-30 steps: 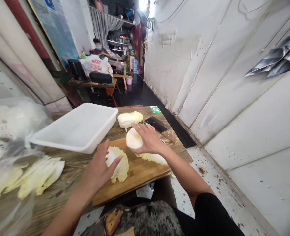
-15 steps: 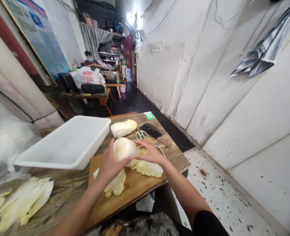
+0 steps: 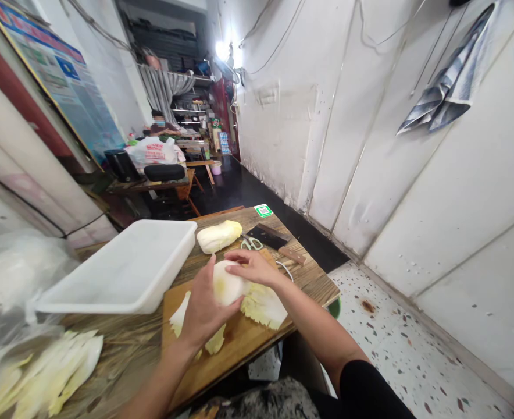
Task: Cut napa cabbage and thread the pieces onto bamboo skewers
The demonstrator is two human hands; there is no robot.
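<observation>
Both hands grip one pale napa cabbage [image 3: 227, 285] over a wooden cutting board [image 3: 239, 343]. My left hand [image 3: 204, 308] wraps its near side, fingers curled round the white base. My right hand [image 3: 250, 267] presses on its far top. The cabbage's leafy end [image 3: 263, 305] rests on the board. A loose cabbage leaf [image 3: 182, 317] lies on the board, partly hidden under my left hand.
A white plastic tub [image 3: 121, 273] stands left of the board. Another cabbage [image 3: 218, 235], scissors [image 3: 247, 244] and a cleaver [image 3: 274, 241] lie behind it. Loose leaves [image 3: 52, 366] sit on plastic at the left. A white wall [image 3: 414, 174] runs on the right. A person sits far back.
My left hand left the loose leaf and closed on the cabbage with my right hand. The cabbage was lifted and turned slightly. The camera tilted upward.
</observation>
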